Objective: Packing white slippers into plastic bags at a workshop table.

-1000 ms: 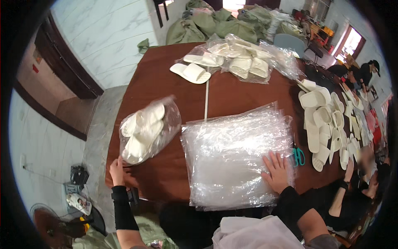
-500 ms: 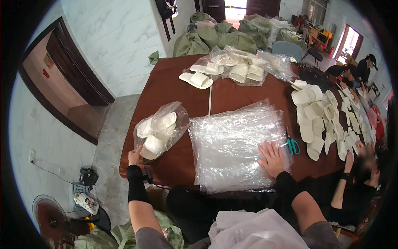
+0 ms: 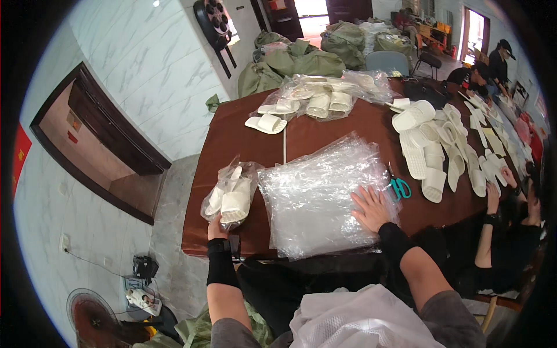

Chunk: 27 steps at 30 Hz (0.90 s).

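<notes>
Gripping the bag of slippers [image 3: 229, 194] at its near end, the left hand [image 3: 216, 227] is closed; light, slippery plastic. The right hand [image 3: 370, 207] is spread flat on the bags [image 3: 319, 197].

a brown worktop [image 3: 325, 130] carries a stack of clear plastic bags [image 3: 319, 194] near its front edge. just left of it lies a bagged bundle of white slippers [image 3: 231, 194]. teal-handled scissors [image 3: 398, 185] lie to the right of the stack. loose white slippers [image 3: 429, 148] spread along the right side, a single pair [image 3: 266, 123] and more bagged slippers [image 3: 319, 98] at the far end.
</notes>
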Motion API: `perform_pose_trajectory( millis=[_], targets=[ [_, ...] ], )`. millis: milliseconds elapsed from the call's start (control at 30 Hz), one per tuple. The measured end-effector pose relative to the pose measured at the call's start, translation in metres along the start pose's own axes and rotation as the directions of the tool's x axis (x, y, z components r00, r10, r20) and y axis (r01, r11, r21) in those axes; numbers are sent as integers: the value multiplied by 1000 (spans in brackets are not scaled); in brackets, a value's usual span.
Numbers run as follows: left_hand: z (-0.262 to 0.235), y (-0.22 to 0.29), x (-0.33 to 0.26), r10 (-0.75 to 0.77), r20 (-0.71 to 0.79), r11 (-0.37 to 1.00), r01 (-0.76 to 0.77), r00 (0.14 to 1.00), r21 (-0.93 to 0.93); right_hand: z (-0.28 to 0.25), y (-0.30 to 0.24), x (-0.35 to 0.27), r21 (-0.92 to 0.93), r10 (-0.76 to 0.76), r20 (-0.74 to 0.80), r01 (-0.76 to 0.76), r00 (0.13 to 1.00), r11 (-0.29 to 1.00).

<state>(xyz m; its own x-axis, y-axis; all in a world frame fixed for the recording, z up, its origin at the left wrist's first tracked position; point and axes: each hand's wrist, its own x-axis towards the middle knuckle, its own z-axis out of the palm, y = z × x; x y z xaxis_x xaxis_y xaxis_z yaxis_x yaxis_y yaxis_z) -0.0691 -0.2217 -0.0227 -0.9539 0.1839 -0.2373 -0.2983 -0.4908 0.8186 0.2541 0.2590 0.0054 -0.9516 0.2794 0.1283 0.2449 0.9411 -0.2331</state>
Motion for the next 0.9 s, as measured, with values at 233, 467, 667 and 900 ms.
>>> perform_pose_trajectory(
  millis=[233,467,667,900],
  targets=[
    [-14,46,-52,204,194,806,-277,960,523,6,-1,-2,35,-17,-24,18,1000,999],
    [107,87,-148,93,471,995,-75,877,-58,3,14,-8,-3,-22,-75,22,997,1000],
    [201,56,-247,-177,507,662,483,844,-572,4,15,-7,41,-7,-73,10,997,999],
    [303,-15,-238,-303,477,221,548,825,-806,3,10,-5,56,14,-24,-12,1000,998]
  ],
)
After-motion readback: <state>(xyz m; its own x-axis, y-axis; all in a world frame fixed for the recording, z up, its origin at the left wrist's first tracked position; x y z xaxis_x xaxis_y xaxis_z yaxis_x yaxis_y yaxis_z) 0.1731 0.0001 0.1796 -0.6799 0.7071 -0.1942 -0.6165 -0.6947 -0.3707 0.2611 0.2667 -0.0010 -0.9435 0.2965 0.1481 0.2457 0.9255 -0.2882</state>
